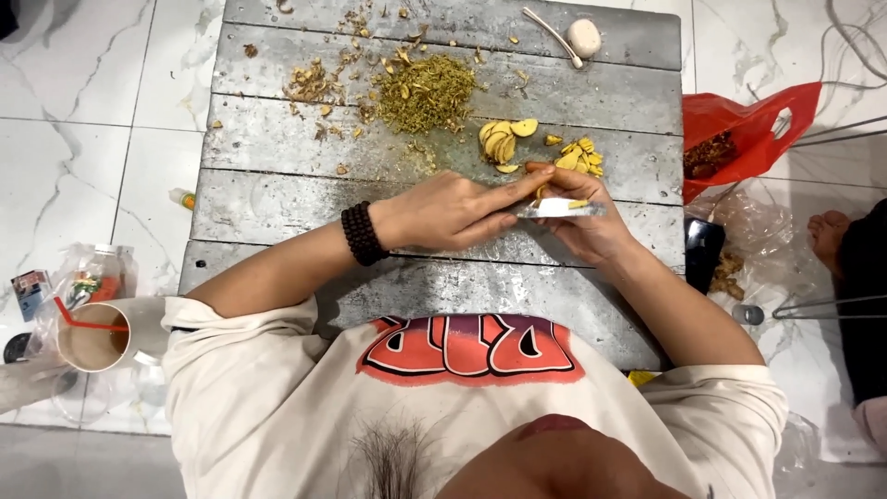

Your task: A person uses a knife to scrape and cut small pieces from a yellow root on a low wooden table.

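Knife blade (557,209), a flat, pale strip of metal, lies across the right hand (591,226) just right of the picture's centre, above a grey plank surface (277,199). Its edge rests against a small yellow-orange root piece (539,169), which pokes out at 11 o'clock from the blade. The right hand's fingers are curled around the blade and root. The left hand (443,214), wearing a dark bead bracelet (360,234), reaches in from 9 o'clock with its fingers held straight and together, pressing on the blade's flat and the root; they are not wrapped around either.

The blade looks thin, stiff and sharp, safest held by its back or handle. The root looks light, firm and likely slippery where cut, so a pinch near its uncut end seems best.

At 12 o'clock from the hands lie yellow slices (504,139) and smaller yellow chunks (580,155). Further, at 11 o'clock, sits a heap of green-brown shreds (425,92). A red plastic bag (748,125) lies on the floor at 2 o'clock. A paper cup (91,344) with a red straw stands at 8 o'clock.
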